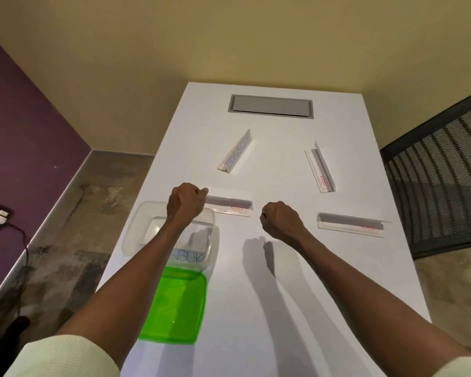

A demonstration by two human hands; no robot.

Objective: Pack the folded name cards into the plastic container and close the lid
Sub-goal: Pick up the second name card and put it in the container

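A clear plastic container [136,235] stands open near the table's left edge with a lettered name card [193,257] inside it. Its green lid [174,306] lies flat just in front. My left hand [186,203] hovers over the container's far rim, fingers curled, its fingertips at the left end of a folded name card [230,205]; whether it grips the card I cannot tell. My right hand [279,219] is a closed fist above the table's middle, holding nothing. Three more cards lie on the table: a lettered one [235,154], one far right [321,167], one near right [351,223].
A white table [256,295] carries everything. A grey cable hatch [271,106] is set into its far end. A black mesh chair [441,172] stands against the right edge. The floor drops away on the left, where a wall socket and cable [0,216] sit.
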